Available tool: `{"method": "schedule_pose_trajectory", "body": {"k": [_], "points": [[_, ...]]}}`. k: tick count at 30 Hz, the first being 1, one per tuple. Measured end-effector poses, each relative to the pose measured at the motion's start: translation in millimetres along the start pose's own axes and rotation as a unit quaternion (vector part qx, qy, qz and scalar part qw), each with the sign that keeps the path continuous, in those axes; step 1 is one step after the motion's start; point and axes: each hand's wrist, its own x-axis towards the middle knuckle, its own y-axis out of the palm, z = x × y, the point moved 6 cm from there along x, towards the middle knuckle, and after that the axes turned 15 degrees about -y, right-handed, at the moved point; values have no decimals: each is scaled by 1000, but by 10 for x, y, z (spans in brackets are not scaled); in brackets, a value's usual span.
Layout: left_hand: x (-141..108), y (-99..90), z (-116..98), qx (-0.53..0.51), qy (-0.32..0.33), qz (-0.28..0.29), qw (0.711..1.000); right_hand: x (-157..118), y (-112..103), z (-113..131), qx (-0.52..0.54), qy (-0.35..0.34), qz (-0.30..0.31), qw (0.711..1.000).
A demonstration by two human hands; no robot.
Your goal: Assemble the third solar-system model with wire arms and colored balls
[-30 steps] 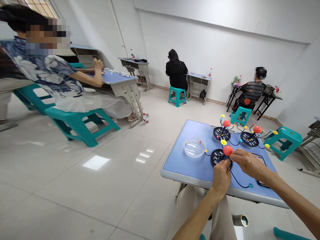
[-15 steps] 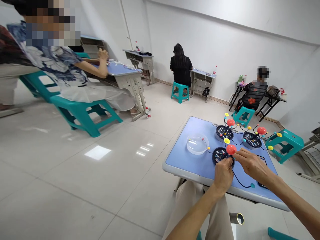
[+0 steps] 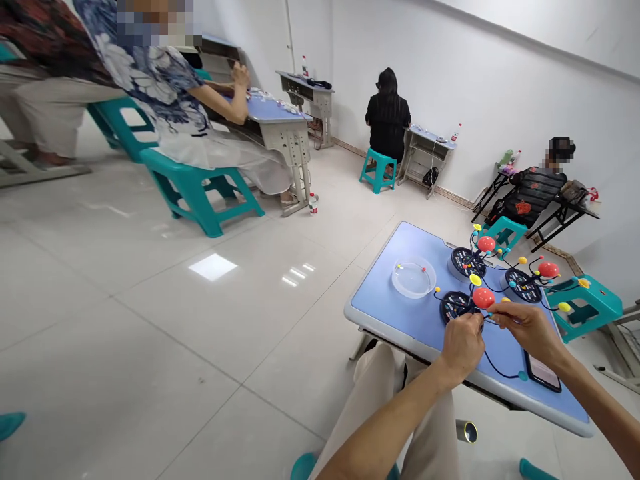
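A solar system model with a red ball [image 3: 483,299] and a round black printed base [image 3: 453,309] stands near the front of the blue desk. My left hand [image 3: 464,345] is closed at the near side of its base, fingers pinching around the lower stem. The fingertips of my right hand [image 3: 530,327] pinch a thin arm just right of the red ball, where a tiny blue bead [image 3: 490,315] shows. One curved black arm ends in a teal ball [image 3: 523,376] near the desk edge. My fingers partly hide the stem and base.
Two similar models [image 3: 469,263] [image 3: 524,285] stand behind. A clear round dish [image 3: 414,279] holding small beads is at left, a phone [image 3: 543,371] at right. Teal stools [image 3: 585,307] and several seated people [image 3: 387,117] at other desks surround the desk [image 3: 385,313].
The view has shifted, so the desk appears slightly further right. My right hand has turned and drawn back a little from the red ball, and more of the phone shows. My left hand stays at the base.
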Motion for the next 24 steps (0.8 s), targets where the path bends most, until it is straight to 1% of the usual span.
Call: {"method": "schedule_pose_trajectory", "body": {"k": [3,9,14,17,19,21,24], "points": [[0,-7,-6,4,2,0,1000,-16,6,-50,12,16,-11,1000],[2,8,-17,17,5,0,1000,-62,17,-180,49,70,-21,996],[7,17,-25,20,8,-1,1000,-73,8,-188,46,68,-29,996],[7,17,-26,17,8,-2,1000,-64,7,-145,27,46,-28,998],[6,16,-26,15,7,-3,1000,-54,-6,-79,-8,14,-27,999],[5,14,-27,15,8,-2,1000,-36,-16,26,-51,-36,-17,998],[3,13,-23,15,10,-1,1000,-6,-5,208,-102,-126,24,987]]}}
